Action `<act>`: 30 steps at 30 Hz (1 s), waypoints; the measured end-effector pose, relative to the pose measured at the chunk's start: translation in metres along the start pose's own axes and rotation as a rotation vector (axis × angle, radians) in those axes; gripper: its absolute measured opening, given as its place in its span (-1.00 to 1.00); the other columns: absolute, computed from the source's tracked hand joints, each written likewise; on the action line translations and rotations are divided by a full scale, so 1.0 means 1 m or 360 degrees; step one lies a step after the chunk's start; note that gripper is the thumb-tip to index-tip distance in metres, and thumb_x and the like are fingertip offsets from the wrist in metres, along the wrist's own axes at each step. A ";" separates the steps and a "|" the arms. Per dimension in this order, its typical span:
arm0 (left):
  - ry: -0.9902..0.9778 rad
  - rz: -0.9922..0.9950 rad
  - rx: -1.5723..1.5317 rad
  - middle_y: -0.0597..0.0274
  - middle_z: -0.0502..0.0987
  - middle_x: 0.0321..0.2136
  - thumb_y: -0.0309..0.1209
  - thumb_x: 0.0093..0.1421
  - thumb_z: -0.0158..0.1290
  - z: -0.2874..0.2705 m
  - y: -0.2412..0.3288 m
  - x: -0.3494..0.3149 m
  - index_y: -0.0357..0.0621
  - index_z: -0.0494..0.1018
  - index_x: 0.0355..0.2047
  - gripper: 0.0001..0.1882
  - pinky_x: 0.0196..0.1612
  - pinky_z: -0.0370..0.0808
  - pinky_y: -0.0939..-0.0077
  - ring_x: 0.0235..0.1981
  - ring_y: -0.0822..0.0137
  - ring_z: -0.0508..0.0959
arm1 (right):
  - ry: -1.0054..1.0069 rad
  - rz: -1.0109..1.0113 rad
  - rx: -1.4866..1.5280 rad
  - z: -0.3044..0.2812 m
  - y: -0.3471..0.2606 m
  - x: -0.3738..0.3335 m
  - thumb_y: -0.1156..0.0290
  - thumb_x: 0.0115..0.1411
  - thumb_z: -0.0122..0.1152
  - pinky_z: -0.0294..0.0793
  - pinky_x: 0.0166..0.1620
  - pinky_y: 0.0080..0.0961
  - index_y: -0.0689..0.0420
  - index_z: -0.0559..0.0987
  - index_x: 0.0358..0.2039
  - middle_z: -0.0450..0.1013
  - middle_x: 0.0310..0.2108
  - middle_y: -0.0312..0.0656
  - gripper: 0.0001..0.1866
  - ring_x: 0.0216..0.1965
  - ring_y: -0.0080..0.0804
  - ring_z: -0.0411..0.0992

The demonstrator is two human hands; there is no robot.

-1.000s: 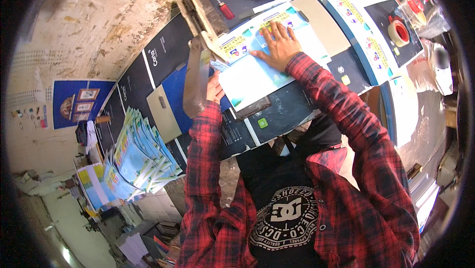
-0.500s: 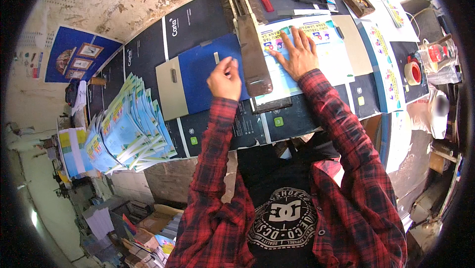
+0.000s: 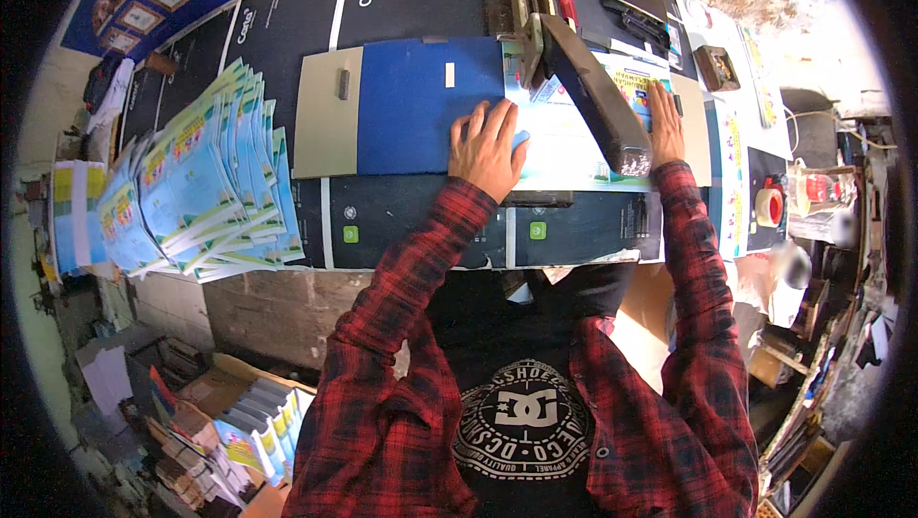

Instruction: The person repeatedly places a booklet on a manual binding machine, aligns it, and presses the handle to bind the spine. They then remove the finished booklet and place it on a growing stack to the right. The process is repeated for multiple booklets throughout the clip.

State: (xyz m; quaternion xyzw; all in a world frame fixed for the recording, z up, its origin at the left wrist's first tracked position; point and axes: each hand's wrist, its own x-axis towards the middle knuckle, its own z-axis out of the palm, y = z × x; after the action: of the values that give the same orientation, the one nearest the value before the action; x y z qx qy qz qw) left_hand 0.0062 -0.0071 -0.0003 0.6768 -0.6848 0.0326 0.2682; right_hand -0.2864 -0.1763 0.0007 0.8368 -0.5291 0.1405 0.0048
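Note:
A printed light-blue and white cover sheet [image 3: 564, 154] lies flat on the worktable. My left hand [image 3: 486, 150] rests palm down with fingers apart where the sheet meets a blue board [image 3: 406, 107]. At the sheet's right end, my right hand [image 3: 666, 126] lies flat with its fingers stretched out. Between my hands, a long brown metal arm [image 3: 598, 102], which looks like part of a long-reach stapler, slants over the sheet and hides some of it. Its dark base [image 3: 538, 199] shows below the sheet's near edge. Neither hand touches the arm.
To the left stands a fanned pile of printed covers [image 3: 191, 183]. Another printed stack [image 3: 729, 174] and a tape roll [image 3: 768, 205] are at the right. A red lighter [image 3: 567, 9] and a small brown box [image 3: 715, 68] sit toward the back.
The brown arm has swung from nearly straight to a slant toward the right. My left hand has opened and come down at the sheet's left edge. My right hand has shifted to its right end.

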 end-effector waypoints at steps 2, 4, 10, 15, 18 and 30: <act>0.0005 0.0001 -0.0010 0.21 0.37 0.13 -0.10 0.21 0.03 0.002 0.004 0.001 -0.18 0.38 0.11 -0.45 0.13 0.22 0.09 0.14 0.09 0.33 | 0.0046 -0.0094 0.0081 -0.012 0.019 0.005 -0.13 0.18 0.20 0.07 0.34 -0.15 0.21 0.12 0.34 0.09 0.34 0.11 -0.08 0.37 -0.01 0.06; 0.0012 -0.0021 0.0010 0.21 0.39 0.11 -0.10 0.21 0.03 0.000 -0.002 0.000 -0.18 0.38 0.11 -0.45 0.12 0.23 0.10 0.13 0.10 0.33 | 0.0029 -0.0186 0.0055 -0.059 -0.026 0.031 0.03 0.16 0.31 0.29 0.22 -0.19 0.37 0.06 0.32 0.18 0.25 0.28 -0.05 0.30 0.06 0.18; 0.0003 0.0005 0.0136 0.26 0.39 0.08 -0.11 0.22 0.02 -0.001 -0.001 0.003 -0.16 0.39 0.11 -0.47 0.11 0.23 0.12 0.13 0.15 0.32 | -0.0074 -0.0509 0.0535 -0.212 -0.199 0.074 0.02 0.32 -0.01 0.51 -0.02 -0.18 0.09 0.26 0.26 0.37 0.01 0.28 -0.39 -0.07 0.04 0.50; -0.0039 0.0002 0.0158 0.27 0.36 0.09 -0.09 0.20 0.04 0.002 -0.002 0.003 -0.18 0.39 0.11 -0.44 0.13 0.21 0.05 0.14 0.14 0.30 | -0.0273 -0.0568 0.0194 -0.181 -0.241 0.057 -0.07 0.36 -0.16 0.46 0.06 -0.19 0.16 0.21 0.27 0.34 0.01 0.36 -0.35 -0.02 0.12 0.45; -0.0019 -0.0005 0.0097 0.23 0.38 0.08 -0.12 0.18 0.05 0.000 0.003 0.001 -0.18 0.41 0.08 -0.46 0.13 0.22 0.04 0.14 0.13 0.31 | -0.0237 -0.0469 0.0238 -0.164 -0.239 0.023 -0.09 0.35 -0.08 0.33 0.19 -0.14 0.18 0.24 0.28 0.30 0.12 0.36 -0.31 0.13 0.22 0.34; 0.0007 0.0025 0.0072 0.18 0.37 0.05 -0.15 0.19 -0.01 -0.004 -0.001 0.005 -0.19 0.40 0.06 -0.49 0.11 0.24 0.06 0.12 0.09 0.33 | 0.0114 -0.0375 0.0605 -0.089 -0.233 -0.022 -0.05 0.09 0.22 0.08 0.30 0.06 0.19 0.09 0.36 0.02 0.33 0.27 -0.05 0.35 0.26 0.01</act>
State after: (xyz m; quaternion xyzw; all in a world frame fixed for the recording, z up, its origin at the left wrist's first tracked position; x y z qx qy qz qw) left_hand 0.0083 -0.0104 0.0048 0.6771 -0.6887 0.0516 0.2540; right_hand -0.1092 -0.0402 0.1135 0.8732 -0.3913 0.2658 -0.1177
